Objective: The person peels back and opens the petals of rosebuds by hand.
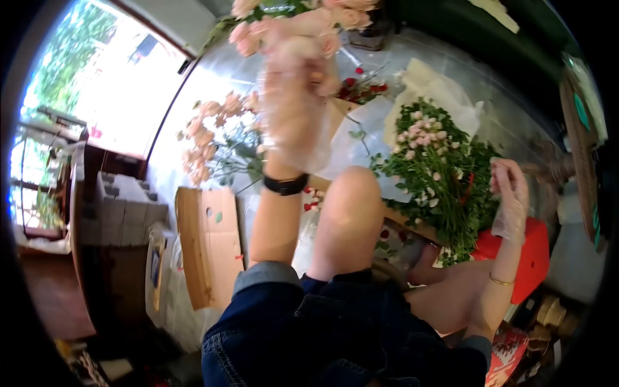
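Observation:
My left hand (296,97), in a clear plastic glove and blurred by motion, is raised at the top centre. Its fingers are closed on a pink rose, whose blurred bloom overlaps the other pink roses (245,39) at the top edge; the stem is hidden. My right hand (509,184), also in a clear glove, is at the right with its fingers loosely bent and apart, nothing visible in them. Beside it lies a leafy green bunch with small pale pink roses (422,135).
Peach-pink roses (200,145) stand left of centre above a cardboard piece (209,248). Pale wrapping sheets (438,93) and red flowers (361,90) lie on the grey tiled floor (412,48). A red object (532,258) is near my right wrist; stacked grey boxes (129,213) stand left.

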### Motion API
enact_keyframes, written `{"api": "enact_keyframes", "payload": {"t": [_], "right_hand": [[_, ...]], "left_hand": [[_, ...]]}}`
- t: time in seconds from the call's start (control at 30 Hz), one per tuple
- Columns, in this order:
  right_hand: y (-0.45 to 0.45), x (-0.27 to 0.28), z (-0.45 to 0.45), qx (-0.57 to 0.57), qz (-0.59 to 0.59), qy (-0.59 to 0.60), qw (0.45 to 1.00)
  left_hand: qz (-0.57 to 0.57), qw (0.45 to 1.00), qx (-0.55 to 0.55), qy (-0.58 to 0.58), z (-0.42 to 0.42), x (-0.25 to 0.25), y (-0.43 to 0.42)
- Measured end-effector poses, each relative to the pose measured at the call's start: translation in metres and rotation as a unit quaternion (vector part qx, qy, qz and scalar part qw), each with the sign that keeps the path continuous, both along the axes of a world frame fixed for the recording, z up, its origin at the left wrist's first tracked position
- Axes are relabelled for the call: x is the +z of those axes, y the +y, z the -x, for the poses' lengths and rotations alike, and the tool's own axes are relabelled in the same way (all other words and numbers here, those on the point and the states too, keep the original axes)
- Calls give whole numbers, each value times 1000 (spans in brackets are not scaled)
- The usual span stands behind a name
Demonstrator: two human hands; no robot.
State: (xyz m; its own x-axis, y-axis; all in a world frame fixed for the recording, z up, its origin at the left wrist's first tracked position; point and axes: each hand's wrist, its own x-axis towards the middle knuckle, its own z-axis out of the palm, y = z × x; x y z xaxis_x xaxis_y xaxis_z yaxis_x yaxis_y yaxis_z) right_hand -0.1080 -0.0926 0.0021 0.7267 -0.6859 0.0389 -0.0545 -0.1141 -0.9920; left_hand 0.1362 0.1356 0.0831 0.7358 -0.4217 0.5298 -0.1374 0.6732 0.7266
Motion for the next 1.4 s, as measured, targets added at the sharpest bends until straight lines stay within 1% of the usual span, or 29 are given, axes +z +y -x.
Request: {"api": "enact_keyframes", "payload": {"t": [0.03,0.07,0.1,0.17,0.2,0.23,0.33,0.4,0.43,0.53,0.6,0.67,0.7,0.73,0.8,0.87,0.9,0.93,1.0,1.03,1.07,1.13,1.2,1.23,1.27,1.3,1.33,1.37,1.4], "right_hand": [[-2,-2,1,17,16,8,1000],[-1,-2,1,23,14,7,1000],[1,-2,0,25,12,10,1000],[4,-2,0,30,9,15,999],[6,-2,-1,21,1,17,1000],[8,-2,-2,11,-5,18,1000],[6,-5,-2,12,0,27,1000],[5,-7,-2,11,0,33,999],[5,-8,-3,7,1,39,999],[4,-10,-4,17,0,38,999],[2,-11,-5,24,2,46,999],[-1,-12,-4,18,4,57,998],[2,-11,-5,17,-8,52,998],[3,-10,-4,9,-20,47,999],[2,-11,-3,5,-37,45,998],[-3,-18,-3,15,-21,38,999],[-8,-21,-2,21,-12,45,999],[-13,-25,-2,30,-5,50,998],[-23,-40,-3,34,7,66,997],[-25,-44,-4,25,19,78,996],[-27,-48,-5,16,32,90,995],[-37,-66,-5,-1,25,92,995],[-59,-92,2,33,43,187,981],[-66,-97,1,30,45,187,981],[-72,-100,0,24,44,259,964],[-80,-107,-1,15,41,330,943],[-89,-120,-3,11,38,329,944],[-98,-138,-3,20,120,365,923],[-104,-155,-5,27,201,399,894]], "left_hand": [[-1,998,46,50,-8,6,23],[-2,997,71,21,-9,12,47],[8,996,66,54,-19,15,75],[-16,991,119,56,-18,28,120],[41,980,160,113,-10,38,131],[-1,974,216,69,-11,41,149],[-7,964,267,15,-11,54,191],[31,954,298,36,-14,64,210],[18,935,354,24,-16,68,214],[43,929,366,39,-40,64,248],[26,919,392,31,-53,48,251],[-60,835,547,14,-59,29,230],[-191,777,599,-25,-69,12,236],[-206,764,611,0,-67,5,220],[-137,830,536,65,-84,-22,217],[-199,811,550,20,-79,-41,191],[-208,819,533,32,-84,-52,186],[-233,805,544,52,-92,-71,183],[-224,839,492,57,-117,-121,183],[-224,845,482,60,-115,-140,174],[-253,831,488,88,-115,-158,169],[-250,841,456,147,-108,-180,158],[-242,863,422,134,-118,-220,176],[-321,842,412,138,-114,-224,182],[-353,844,375,151,-115,-231,192],[-422,797,411,132,-96,-239,205],[-438,778,399,208,-80,-229,205],[-462,766,416,162,-58,-221,201],[-443,786,408,138,-60,-250,223]]}}
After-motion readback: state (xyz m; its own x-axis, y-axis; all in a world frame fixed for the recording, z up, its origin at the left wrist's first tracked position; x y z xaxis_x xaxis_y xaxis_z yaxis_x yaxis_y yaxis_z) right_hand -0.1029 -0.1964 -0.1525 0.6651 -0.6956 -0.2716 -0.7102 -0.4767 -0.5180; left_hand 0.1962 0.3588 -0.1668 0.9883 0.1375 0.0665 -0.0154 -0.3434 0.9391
